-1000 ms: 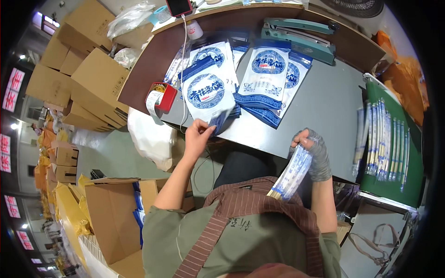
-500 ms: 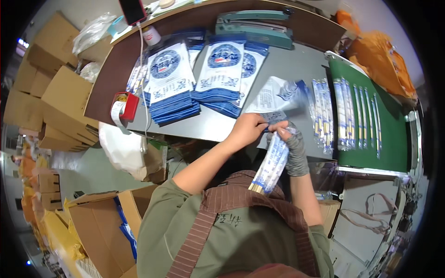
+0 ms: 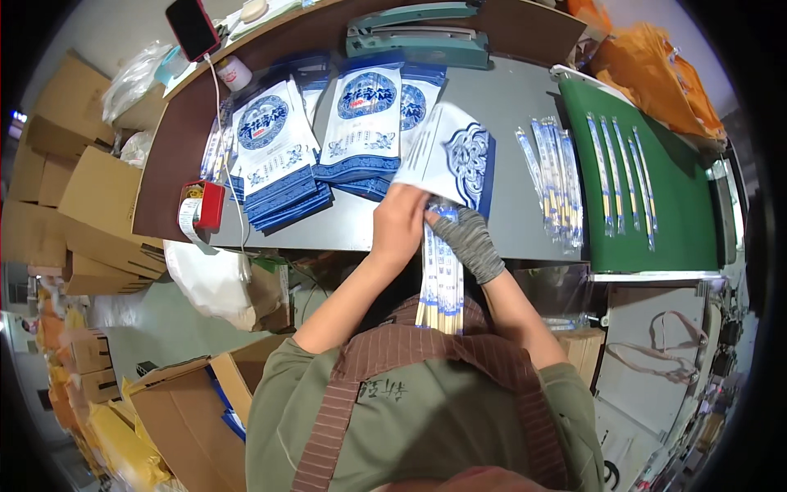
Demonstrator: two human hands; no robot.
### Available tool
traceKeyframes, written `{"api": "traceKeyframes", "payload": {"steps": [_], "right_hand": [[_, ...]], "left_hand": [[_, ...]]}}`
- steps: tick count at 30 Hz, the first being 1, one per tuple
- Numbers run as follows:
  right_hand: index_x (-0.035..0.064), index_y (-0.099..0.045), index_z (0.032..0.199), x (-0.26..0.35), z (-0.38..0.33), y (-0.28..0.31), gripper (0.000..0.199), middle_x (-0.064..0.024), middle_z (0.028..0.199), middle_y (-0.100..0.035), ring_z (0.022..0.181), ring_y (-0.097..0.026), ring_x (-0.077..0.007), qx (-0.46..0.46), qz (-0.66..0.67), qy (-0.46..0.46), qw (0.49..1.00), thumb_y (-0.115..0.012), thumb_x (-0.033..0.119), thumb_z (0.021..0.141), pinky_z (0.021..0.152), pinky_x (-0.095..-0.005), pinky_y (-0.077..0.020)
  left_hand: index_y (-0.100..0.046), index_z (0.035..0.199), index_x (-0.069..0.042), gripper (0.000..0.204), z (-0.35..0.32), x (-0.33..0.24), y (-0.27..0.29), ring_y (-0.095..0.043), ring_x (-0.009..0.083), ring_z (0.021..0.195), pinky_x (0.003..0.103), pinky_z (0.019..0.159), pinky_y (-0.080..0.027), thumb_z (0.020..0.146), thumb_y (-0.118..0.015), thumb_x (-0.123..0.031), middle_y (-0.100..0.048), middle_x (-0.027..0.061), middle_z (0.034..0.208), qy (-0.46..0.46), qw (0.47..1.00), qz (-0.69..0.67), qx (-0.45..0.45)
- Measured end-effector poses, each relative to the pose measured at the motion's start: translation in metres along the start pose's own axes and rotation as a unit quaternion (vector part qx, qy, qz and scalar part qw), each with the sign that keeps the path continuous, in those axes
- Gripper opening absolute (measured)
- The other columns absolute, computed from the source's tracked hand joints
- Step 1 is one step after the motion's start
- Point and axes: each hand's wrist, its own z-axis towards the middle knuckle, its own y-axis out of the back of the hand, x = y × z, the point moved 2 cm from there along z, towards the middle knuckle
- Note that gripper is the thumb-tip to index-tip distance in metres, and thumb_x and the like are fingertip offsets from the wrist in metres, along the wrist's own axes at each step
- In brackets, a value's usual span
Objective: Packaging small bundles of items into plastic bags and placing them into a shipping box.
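My left hand [image 3: 399, 223] is closed on the lower left edge of a white and blue printed bag [image 3: 449, 156]. The bag lies slanted over the grey table in front of me. My right hand [image 3: 469, 243], in a grey knitted half-finger glove, is closed around the upper end of a bundle of wrapped chopsticks [image 3: 443, 283]. Its pale wooden ends hang toward my apron, and its top meets the bag's lower edge. Whether the top is inside the bag is hidden. Both hands are side by side at the table's front edge.
Stacks of matching bags [image 3: 275, 176] lie to the left. More wrapped chopsticks [image 3: 557, 184] lie on the table at right and on a green mat [image 3: 680, 221]. A green long-arm stapler [image 3: 418, 41] stands behind; a red box [image 3: 201, 205] sits at the left edge, cardboard cartons [image 3: 102, 205] beyond.
The bag has swung upright and spread flatter above my hands. The chopstick bundle has turned from slanting to hanging nearly straight. My view has shifted a little to the right.
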Motion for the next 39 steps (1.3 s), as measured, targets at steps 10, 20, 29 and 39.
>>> {"api": "traceKeyframes", "payload": {"steps": [10, 20, 29, 39], "right_hand": [[0.0051, -0.049, 0.12, -0.07, -0.135, 0.013, 0.061, -0.0129, 0.109, -0.058, 0.088, -0.059, -0.0293, 0.121, 0.104, -0.091, 0.983, -0.077, 0.032, 0.073, 0.078, -0.0366, -0.0488], [0.0042, -0.053, 0.126, -0.003, -0.086, 0.025, 0.058, -0.021, 0.114, -0.06, 0.101, -0.062, -0.0357, -0.133, -0.212, 0.171, 0.953, -0.063, -0.001, 0.069, 0.087, -0.039, -0.0497], [0.0123, -0.063, 0.122, 0.086, -0.086, 0.102, 0.038, -0.0146, 0.09, -0.071, 0.079, -0.068, -0.0252, -0.12, -0.133, 0.2, 0.963, -0.065, 0.019, 0.084, 0.073, -0.0323, -0.0531], [0.0055, -0.07, 0.105, 0.243, -0.017, 0.212, 0.031, -0.0005, 0.062, -0.06, 0.048, -0.051, -0.0033, 0.017, -0.182, 0.165, 0.969, -0.063, 0.028, 0.084, 0.045, -0.0187, -0.0389]], "left_hand": [[-0.062, 0.103, -0.003, 0.026, -0.068, -0.046, 0.035, -0.062, 0.027, 0.068, 0.034, 0.056, -0.051, 0.077, -0.068, -0.003, -0.06, 0.0108, 0.08, -0.14, 0.927, -0.183, 0.297], [-0.053, 0.121, -0.006, 0.054, -0.058, -0.028, 0.046, -0.055, 0.0325, 0.092, 0.039, 0.08, -0.046, 0.07, -0.071, -0.011, -0.054, 0.0133, 0.101, -0.096, 0.968, 0.146, 0.183], [-0.057, 0.115, -0.003, 0.029, 0.006, -0.081, 0.079, -0.06, 0.0155, 0.059, 0.028, 0.056, -0.048, 0.087, -0.06, -0.007, -0.061, 0.0077, 0.071, 0.15, 0.953, -0.169, 0.201], [-0.065, 0.108, 0.005, 0.027, 0.183, -0.148, 0.131, -0.058, 0.008, 0.055, 0.021, 0.051, -0.047, 0.086, -0.059, -0.01, -0.061, 0.0031, 0.066, 0.048, 0.934, -0.126, 0.331]]}}
